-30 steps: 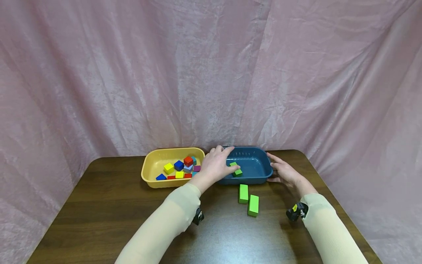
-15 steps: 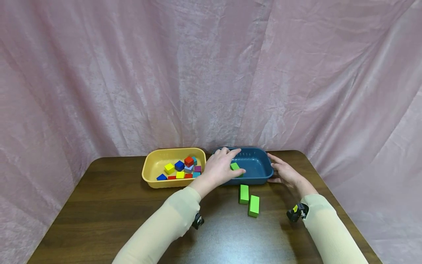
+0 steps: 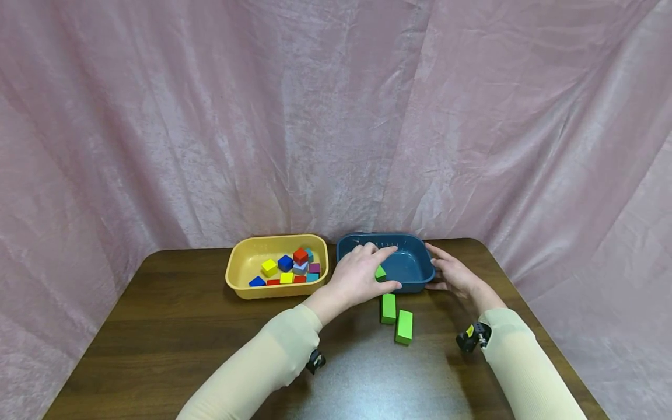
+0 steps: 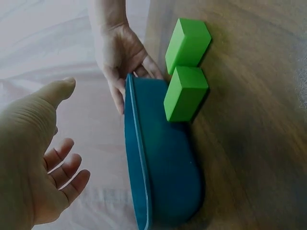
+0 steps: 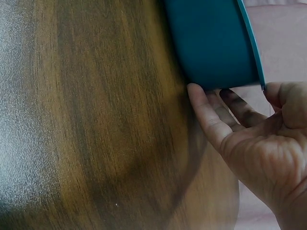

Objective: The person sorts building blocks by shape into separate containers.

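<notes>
Over the left part of the blue plastic basket hovers my left hand, thumb and fingers spread with nothing between them. Beneath it a green block lies in the basket, partly hidden by the hand. My right hand touches the basket's right end with its fingertips; in the right wrist view the fingers are extended against the end wall. Two green rectangular blocks, a nearer one and a farther one, stand on the table in front of the basket.
To the left is a yellow basket holding several coloured blocks, among them a red cube and a yellow cube. Both baskets stand near the back edge of the wooden table. Behind it hangs a pink curtain.
My left hand has moved a little right and toward the front, staying spread, and covers part of the green block in the basket. The right hand stays at the basket's end.
</notes>
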`<state>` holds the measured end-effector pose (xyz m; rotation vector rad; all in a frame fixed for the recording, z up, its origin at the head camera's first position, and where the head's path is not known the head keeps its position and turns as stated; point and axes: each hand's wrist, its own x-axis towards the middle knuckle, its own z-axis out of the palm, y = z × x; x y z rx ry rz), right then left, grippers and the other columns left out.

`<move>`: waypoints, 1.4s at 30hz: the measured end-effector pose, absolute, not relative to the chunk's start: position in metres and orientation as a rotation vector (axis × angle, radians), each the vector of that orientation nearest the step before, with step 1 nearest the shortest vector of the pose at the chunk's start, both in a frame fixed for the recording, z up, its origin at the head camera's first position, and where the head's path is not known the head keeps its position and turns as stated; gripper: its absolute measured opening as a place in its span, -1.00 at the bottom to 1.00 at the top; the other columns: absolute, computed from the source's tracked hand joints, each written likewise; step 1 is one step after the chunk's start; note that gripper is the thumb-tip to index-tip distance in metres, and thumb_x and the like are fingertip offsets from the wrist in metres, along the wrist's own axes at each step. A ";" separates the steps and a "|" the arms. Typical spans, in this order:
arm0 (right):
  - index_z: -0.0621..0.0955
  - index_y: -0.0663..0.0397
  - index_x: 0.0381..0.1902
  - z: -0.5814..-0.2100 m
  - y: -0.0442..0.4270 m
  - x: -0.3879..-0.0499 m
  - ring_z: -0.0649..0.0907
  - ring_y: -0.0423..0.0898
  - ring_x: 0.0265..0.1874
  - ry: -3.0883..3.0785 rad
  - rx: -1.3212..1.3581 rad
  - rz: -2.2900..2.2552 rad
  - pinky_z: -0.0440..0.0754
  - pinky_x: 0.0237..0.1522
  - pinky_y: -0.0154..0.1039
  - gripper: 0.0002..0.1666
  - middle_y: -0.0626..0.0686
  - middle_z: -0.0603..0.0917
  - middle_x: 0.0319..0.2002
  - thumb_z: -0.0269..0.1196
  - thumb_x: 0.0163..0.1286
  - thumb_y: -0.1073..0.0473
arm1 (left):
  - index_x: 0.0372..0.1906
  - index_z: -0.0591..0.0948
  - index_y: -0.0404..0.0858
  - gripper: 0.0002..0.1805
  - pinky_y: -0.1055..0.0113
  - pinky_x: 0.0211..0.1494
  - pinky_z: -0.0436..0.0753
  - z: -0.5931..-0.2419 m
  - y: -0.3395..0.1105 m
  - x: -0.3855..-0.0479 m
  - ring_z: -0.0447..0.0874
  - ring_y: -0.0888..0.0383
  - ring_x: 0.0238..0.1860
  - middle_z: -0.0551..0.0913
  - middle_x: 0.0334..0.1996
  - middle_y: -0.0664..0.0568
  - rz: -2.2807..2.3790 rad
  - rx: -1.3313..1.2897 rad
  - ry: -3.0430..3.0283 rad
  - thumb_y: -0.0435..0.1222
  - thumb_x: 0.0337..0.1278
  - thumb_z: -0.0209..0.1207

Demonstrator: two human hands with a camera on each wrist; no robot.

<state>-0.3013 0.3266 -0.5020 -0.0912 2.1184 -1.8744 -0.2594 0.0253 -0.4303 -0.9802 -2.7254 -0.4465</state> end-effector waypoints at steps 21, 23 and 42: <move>-0.14 -0.18 0.69 -0.499 0.327 -0.301 0.28 0.45 0.41 2.133 -0.086 -1.856 0.52 0.20 0.30 -0.31 0.43 -0.02 0.57 -0.31 0.72 0.21 | 0.52 0.40 0.15 -0.12 0.39 -0.22 0.53 -0.443 0.031 -0.235 0.48 0.22 -0.11 0.55 -0.07 0.13 -0.463 -1.194 -2.726 0.34 0.12 0.28; -0.15 -0.18 0.69 -0.500 0.327 -0.301 0.29 0.45 0.41 2.132 -0.092 -1.856 0.52 0.20 0.29 -0.31 0.43 -0.02 0.56 -0.31 0.72 0.21 | 0.51 0.41 0.15 -0.13 0.38 -0.19 0.56 -0.445 0.031 -0.234 0.49 0.22 -0.08 0.58 -0.02 0.13 -0.475 -1.201 -2.744 0.33 0.11 0.29; -0.13 -0.18 0.69 -0.504 0.327 -0.303 0.33 0.41 0.39 2.132 -0.090 -1.874 0.59 0.16 0.22 -0.31 0.42 0.04 0.55 -0.31 0.72 0.20 | 0.35 0.58 0.12 -0.22 0.32 -0.26 0.57 -0.482 0.044 -0.220 0.55 0.17 -0.11 0.61 -0.08 0.16 -0.195 -1.203 -2.821 0.35 0.03 0.34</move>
